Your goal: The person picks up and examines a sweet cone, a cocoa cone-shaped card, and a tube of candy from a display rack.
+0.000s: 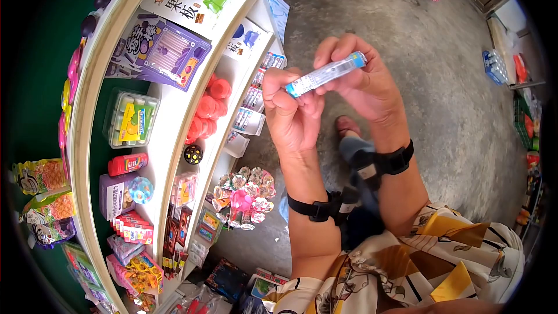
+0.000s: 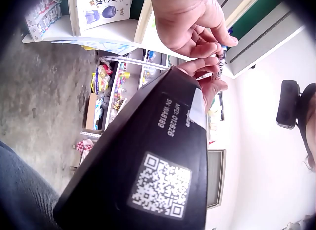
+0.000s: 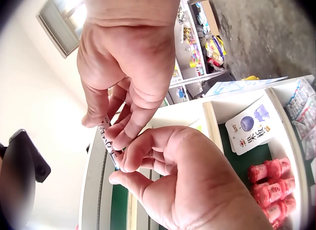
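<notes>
A slim clear packet with light-blue ends (image 1: 326, 74) is held between both hands in the head view. The left hand (image 1: 292, 110) pinches its lower-left end, and the right hand (image 1: 363, 84) pinches nearer its upper-right end. In the left wrist view the left hand (image 2: 185, 22) and the fingers of the right hand (image 2: 207, 74) meet at the packet (image 2: 221, 62). In the right wrist view the right hand (image 3: 128, 67) is above and the left hand (image 3: 182, 175) below, with the packet (image 3: 107, 141) partly hidden by fingers.
White curved shelves (image 1: 168, 104) with packaged goods stand on the left. They hold a purple packet (image 1: 168, 52), a clear box of sweets (image 1: 133, 119) and red containers (image 1: 209, 107). Wrapped items (image 1: 244, 197) cluster beside the shelf. Concrete floor (image 1: 447, 110) lies to the right, with more goods (image 1: 495, 67) beyond.
</notes>
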A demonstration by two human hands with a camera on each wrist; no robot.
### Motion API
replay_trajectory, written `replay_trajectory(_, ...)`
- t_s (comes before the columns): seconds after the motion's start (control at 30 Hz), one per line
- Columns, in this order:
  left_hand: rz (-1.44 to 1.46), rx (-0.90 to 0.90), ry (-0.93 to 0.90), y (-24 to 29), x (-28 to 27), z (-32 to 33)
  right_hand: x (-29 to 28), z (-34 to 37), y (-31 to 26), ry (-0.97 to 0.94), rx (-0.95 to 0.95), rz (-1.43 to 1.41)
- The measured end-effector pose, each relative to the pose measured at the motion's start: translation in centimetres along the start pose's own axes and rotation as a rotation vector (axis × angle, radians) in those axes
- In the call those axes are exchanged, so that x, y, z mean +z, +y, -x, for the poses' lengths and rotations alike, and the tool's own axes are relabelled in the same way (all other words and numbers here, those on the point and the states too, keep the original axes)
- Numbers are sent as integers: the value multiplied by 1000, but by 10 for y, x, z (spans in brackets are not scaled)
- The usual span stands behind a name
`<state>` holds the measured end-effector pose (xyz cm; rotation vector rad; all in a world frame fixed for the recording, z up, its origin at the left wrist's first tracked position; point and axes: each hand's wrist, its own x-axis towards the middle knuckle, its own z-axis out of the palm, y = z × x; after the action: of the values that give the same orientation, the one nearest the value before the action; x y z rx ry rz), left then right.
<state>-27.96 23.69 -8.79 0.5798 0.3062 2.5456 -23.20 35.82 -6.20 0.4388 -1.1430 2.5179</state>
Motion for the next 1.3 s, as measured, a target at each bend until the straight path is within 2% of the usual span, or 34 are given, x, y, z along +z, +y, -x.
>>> replay_trajectory(0.4, 9, -2, 62, 1, 1, 2, -1, -1, -1, -20, 6, -19)
replay_trajectory(0.6, 3, -1, 12, 0, 1, 0, -3, 0, 1, -19, -20, 13)
replay_trajectory(0.8, -63, -9, 69, 0, 7, -2, -2, -1, 0, 7, 11, -2)
replay_trajectory(0.9, -95, -13, 116, 0, 8, -3, 3, 1, -2, 100, 52, 37)
replay_trajectory(1.1, -106, -6, 140, 0, 9, -3, 2, -1, 2, 41, 37, 9)
replay_trajectory(1.3, -55, 8, 168, -4, 1, -4, -3, 0, 4, 97, 44, 4)
